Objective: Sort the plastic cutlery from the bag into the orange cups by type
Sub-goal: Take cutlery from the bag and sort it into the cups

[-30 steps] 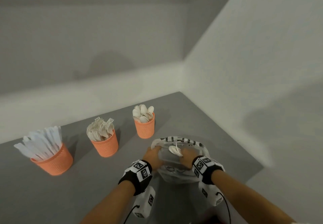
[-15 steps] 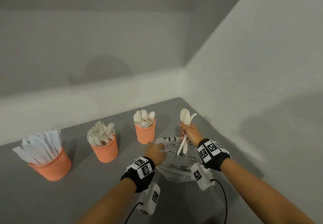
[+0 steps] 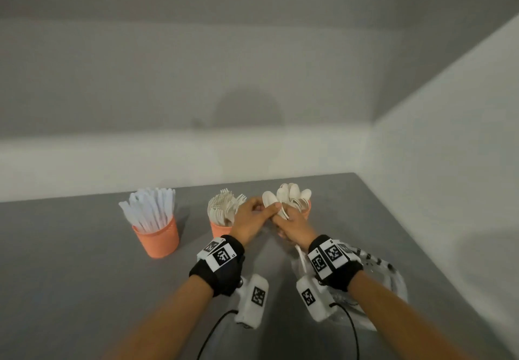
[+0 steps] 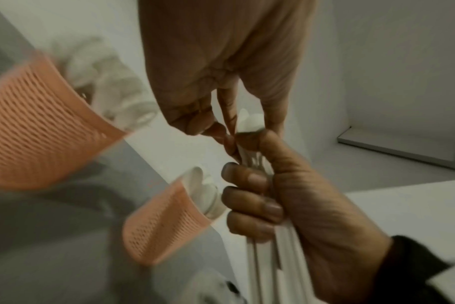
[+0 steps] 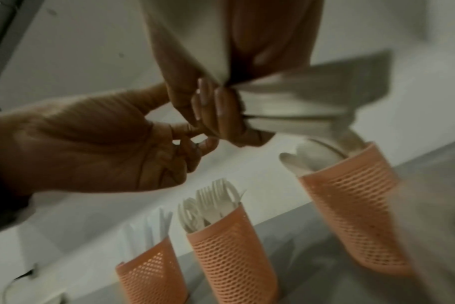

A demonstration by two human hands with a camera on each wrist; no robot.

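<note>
Head cam: both hands grip white plastic spoons (image 3: 273, 204) w/ long handles

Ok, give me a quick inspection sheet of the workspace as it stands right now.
Surface: grey table, set in a corner.
Job's things: knife cup, fork cup, spoon cup; bag under right forearm.
Clutter: nothing seen.
Hands: right hand grips a bundle of spoons; left hand pinches one of them.
Cables: black leads from wrist cameras.
Surroundings: plain pale walls.
</note>
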